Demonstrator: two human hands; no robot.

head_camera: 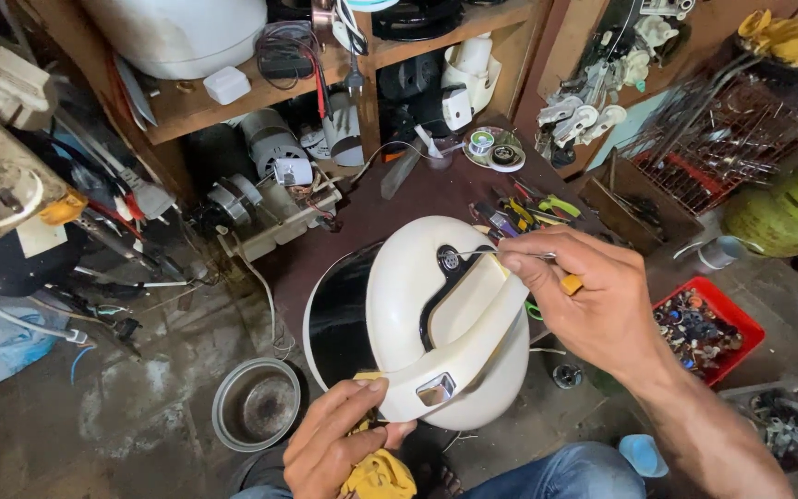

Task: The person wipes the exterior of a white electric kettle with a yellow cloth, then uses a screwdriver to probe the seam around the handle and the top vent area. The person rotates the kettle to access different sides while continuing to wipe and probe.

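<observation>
While the white rice cooker [436, 323] sits tipped over the floor before the dark worktop [436, 194], the left hand [339, 448] grips its front edge and a yellow cloth [379, 476], partly hidden beneath. The right hand [593, 296] pinches a thin metal tool [496, 251] at the lid's top; its orange handle [571, 284] barely peeks out. A steel inner pot [257, 403] rests nearby.

Left hand [334, 448] curled — right hand [593, 296] pinching
</observation>
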